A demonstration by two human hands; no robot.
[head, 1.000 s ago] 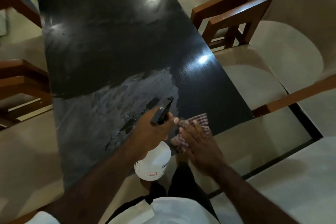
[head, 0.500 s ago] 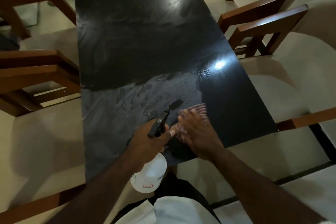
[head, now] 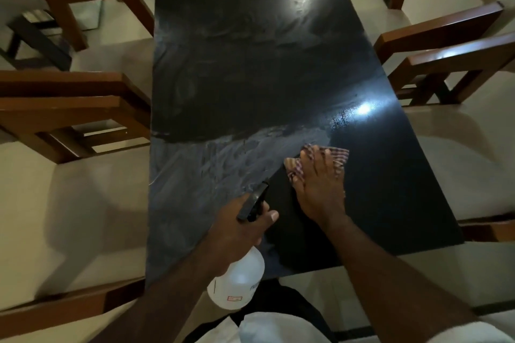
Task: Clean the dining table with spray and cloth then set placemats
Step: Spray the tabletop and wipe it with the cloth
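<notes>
Black table, right hand flat, pushed cloth farther, left hand gripping spray bottle

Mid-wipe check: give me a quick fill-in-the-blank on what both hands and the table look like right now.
1. The left hand grips a spray bottle whose body is ____.
2. The right hand presses the checked cloth onto the table, to the ____ of the bottle.
3. Wooden chairs stand along ____ long sides of the table.
Missing: white; right; both.
</notes>
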